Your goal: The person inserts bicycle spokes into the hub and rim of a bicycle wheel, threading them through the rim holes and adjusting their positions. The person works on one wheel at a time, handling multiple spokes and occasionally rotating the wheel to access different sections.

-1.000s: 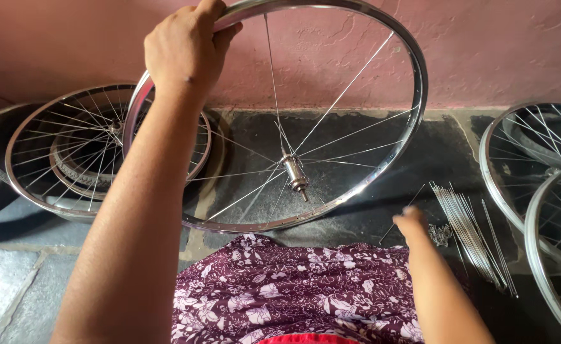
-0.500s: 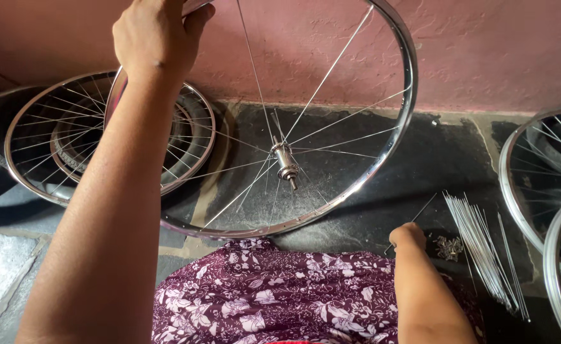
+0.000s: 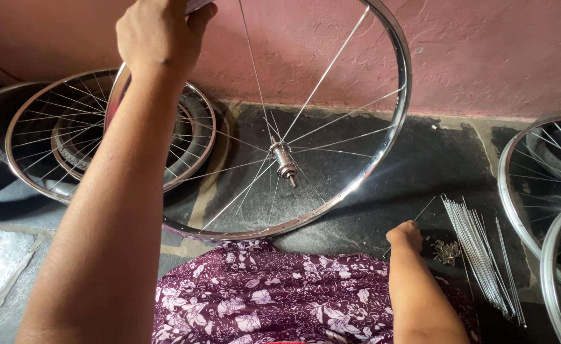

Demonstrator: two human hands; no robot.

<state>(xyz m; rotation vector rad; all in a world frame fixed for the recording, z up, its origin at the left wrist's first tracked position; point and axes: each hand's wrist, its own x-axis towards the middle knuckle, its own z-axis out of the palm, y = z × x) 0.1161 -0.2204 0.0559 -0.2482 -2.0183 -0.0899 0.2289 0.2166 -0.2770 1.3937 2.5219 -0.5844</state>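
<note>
Left hand (image 3: 156, 35) — closed over the top of the wheel rim (image 3: 398, 108), fingers wrapped on the rim's upper edge near the frame top. Wheel stands upright w/ its bottom edge against the person's floral-cloth lap (image 3: 280, 299); rim hangs below and to the right of the gripping hand. Hub (image 3: 285, 162) sits at centre, its axle tilted, lower end pointing down-right toward the camera; only some spokes fitted, fanning out to the rim.

Right hand (image 3: 406, 234) — low on the dark floor (image 3: 420, 165), fingers curled shut, pinching one thin loose spoke (image 3: 424, 210) that slants up-right. Just right of it: small pile of nipples (image 3: 446, 251), then spoke bundle (image 3: 481, 255), long axis running near-to-far, fanned slightly.

Other wheels — left (image 3: 51, 140) and right (image 3: 529, 185), by the pink wall (image 3: 484, 51).
</note>
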